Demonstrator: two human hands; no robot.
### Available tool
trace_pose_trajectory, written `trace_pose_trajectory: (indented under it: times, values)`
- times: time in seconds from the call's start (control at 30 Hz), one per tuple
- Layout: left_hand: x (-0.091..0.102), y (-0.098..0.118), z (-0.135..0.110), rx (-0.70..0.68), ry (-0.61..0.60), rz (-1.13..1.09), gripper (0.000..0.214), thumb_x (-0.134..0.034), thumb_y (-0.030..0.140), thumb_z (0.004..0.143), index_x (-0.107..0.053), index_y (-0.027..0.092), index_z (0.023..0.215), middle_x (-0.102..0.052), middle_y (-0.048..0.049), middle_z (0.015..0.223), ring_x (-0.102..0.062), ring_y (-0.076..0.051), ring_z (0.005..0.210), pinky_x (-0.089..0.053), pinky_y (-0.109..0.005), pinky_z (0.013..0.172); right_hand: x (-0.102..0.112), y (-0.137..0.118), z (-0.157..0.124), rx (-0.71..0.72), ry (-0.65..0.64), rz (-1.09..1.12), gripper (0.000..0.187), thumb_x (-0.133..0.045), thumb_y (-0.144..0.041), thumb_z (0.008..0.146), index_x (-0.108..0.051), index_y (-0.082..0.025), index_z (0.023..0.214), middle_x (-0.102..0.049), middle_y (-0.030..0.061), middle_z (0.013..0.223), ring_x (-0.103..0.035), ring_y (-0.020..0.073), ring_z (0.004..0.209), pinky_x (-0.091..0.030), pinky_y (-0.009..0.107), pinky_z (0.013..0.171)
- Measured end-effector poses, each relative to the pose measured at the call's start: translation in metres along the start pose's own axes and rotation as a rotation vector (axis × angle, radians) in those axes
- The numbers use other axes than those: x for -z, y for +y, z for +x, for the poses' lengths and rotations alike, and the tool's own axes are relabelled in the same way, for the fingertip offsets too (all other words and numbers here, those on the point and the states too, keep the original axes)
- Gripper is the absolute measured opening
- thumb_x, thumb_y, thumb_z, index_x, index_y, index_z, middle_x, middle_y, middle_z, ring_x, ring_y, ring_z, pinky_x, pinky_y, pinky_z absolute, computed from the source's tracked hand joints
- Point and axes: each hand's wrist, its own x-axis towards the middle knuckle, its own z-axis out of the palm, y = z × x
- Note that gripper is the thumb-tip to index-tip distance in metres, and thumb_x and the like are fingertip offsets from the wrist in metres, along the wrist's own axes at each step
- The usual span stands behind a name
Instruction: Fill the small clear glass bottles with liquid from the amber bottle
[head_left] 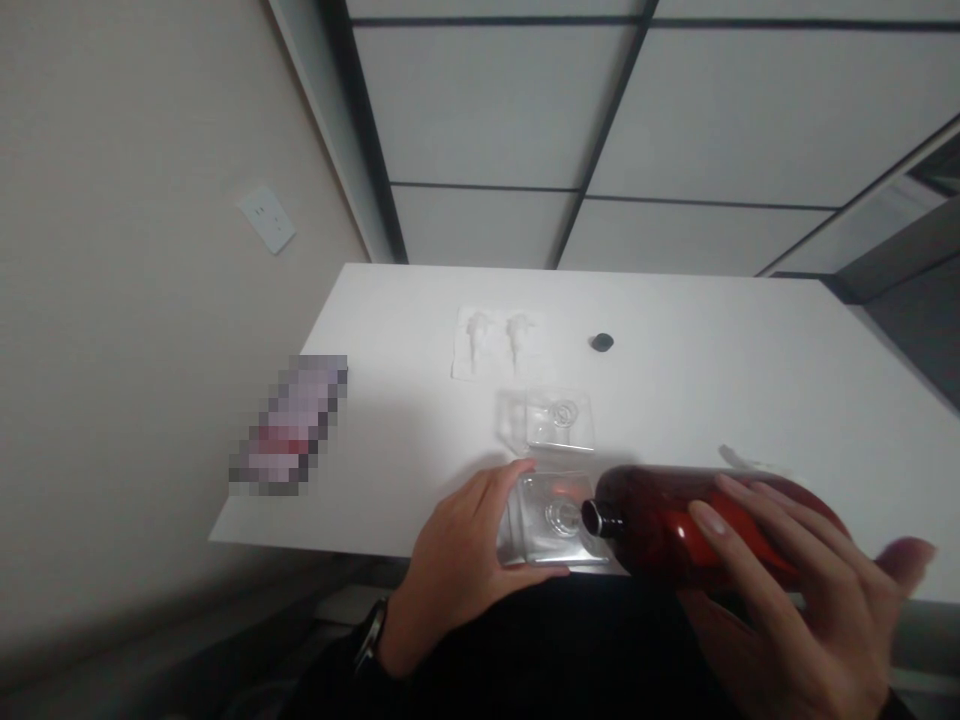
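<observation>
My right hand (795, 600) grips a large dark red bottle (675, 520), tipped on its side, with its open black neck pointing left at the mouth of a small clear square bottle (551, 520). My left hand (465, 560) wraps round that clear bottle near the table's front edge. A second clear square bottle (559, 420) stands just behind it.
On the white table (712, 380) two white pump heads (495, 340) lie on a clear wrapper at the back, with a small black cap (601, 343) to their right. A blurred-out item (289, 425) lies at the left edge. A wall socket (267, 218) sits on the left wall.
</observation>
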Motion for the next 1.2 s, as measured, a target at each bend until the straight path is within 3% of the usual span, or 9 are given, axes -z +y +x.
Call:
trace_pose_trajectory:
  times: [0.43,0.8,0.93,1.2]
  values:
    - [-0.0005,-0.0012,0.0000,0.013,-0.007,0.008,0.090,-0.091,0.054,0.077,-0.047,0.022,0.149,-0.066,-0.0150,0.144,-0.066,-0.036,0.132,-0.058,-0.055,0.109,-0.0013,-0.0026,-0.0051,-0.059,0.013,-0.007,0.058,-0.062,-0.032,0.104,-0.045,-0.048,0.157,-0.063,0.0062,0.152,-0.061,0.0390,0.137,-0.031,0.071,0.121]
    - [0.0015,0.0008,0.0013,0.011,-0.013,-0.001,0.089,-0.091,0.053,0.077,-0.048,0.022,0.148,-0.066,-0.0146,0.144,-0.065,-0.036,0.133,-0.056,-0.054,0.111,0.0008,0.0021,-0.0080,-0.028,-0.006,-0.007,0.055,-0.066,-0.032,0.102,-0.052,-0.043,0.154,-0.068,0.0084,0.142,-0.065,0.0385,0.131,-0.024,0.073,0.123]
    - [0.0019,0.0008,0.0019,0.013,-0.015,-0.012,0.088,-0.089,0.055,0.079,-0.048,0.023,0.149,-0.065,-0.0145,0.145,-0.064,-0.036,0.134,-0.056,-0.055,0.111,-0.0006,0.0028,-0.0093,-0.041,0.008,0.003,0.052,-0.068,-0.029,0.101,-0.058,-0.039,0.150,-0.069,0.0098,0.141,-0.065,0.0407,0.130,-0.027,0.075,0.121]
    - [0.0031,0.0011,0.0022,0.009,-0.019,-0.014,0.088,-0.090,0.055,0.078,-0.048,0.022,0.149,-0.065,-0.0147,0.145,-0.064,-0.036,0.133,-0.056,-0.054,0.112,0.0002,0.0023,-0.0062,-0.020,0.038,-0.025,0.061,-0.068,-0.028,0.101,-0.049,-0.046,0.156,-0.069,0.0045,0.143,-0.068,0.0388,0.127,-0.023,0.075,0.124]
